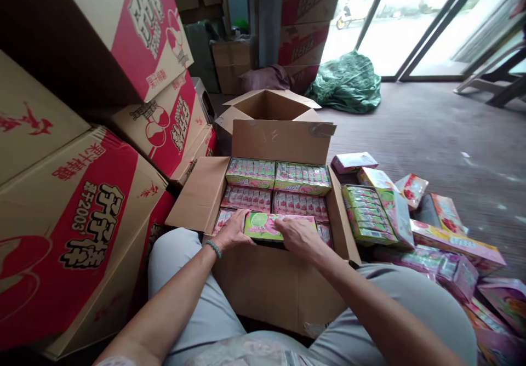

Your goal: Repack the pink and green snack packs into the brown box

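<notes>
Between my knees stands an open cardboard carton (279, 286) packed with candy boxes. A green and pink candy box (263, 221) lies at its near side, over other boxes. My left hand (234, 231), with a beaded bracelet on the wrist, grips that box's left end between thumb and fingers. The fingers of my right hand (301, 236) are curled onto the box's top and front, right of the middle; their tips are partly hidden. Behind it sit red-wrapped candy packs (247, 196) and, farther back, green-trimmed boxes (302, 178) with clear tops.
Printed red cartons (94, 218) are stacked close on my left. Another open carton (267, 106) stands beyond mine. To the right, several loose candy boxes (456, 240) and a green pack (367, 212) lie on the floor. A green sack (349, 81) rests by the glass doors.
</notes>
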Demonstrator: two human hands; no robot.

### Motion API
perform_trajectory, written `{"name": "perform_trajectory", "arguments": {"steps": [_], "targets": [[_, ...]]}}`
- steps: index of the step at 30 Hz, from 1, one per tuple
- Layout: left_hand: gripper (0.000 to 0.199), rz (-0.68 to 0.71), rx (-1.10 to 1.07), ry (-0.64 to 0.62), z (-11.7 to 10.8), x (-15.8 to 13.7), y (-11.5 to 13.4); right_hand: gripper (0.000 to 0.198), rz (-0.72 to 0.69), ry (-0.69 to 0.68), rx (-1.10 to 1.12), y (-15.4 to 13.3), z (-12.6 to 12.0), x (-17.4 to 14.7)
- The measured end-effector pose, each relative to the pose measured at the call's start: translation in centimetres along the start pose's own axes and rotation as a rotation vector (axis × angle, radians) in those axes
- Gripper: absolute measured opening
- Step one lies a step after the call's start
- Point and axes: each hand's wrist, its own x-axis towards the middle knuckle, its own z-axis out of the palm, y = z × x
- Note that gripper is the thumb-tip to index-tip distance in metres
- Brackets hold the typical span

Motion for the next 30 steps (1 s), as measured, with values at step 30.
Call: {"name": "perform_trajectory", "arguments": {"steps": [30], "targets": [[0.058, -0.433, -0.358, 0.207, 0.1, 2.2, 1.0, 0.029, 0.626, -0.001, 0.090, 10.0, 1.4, -7.2]]}}
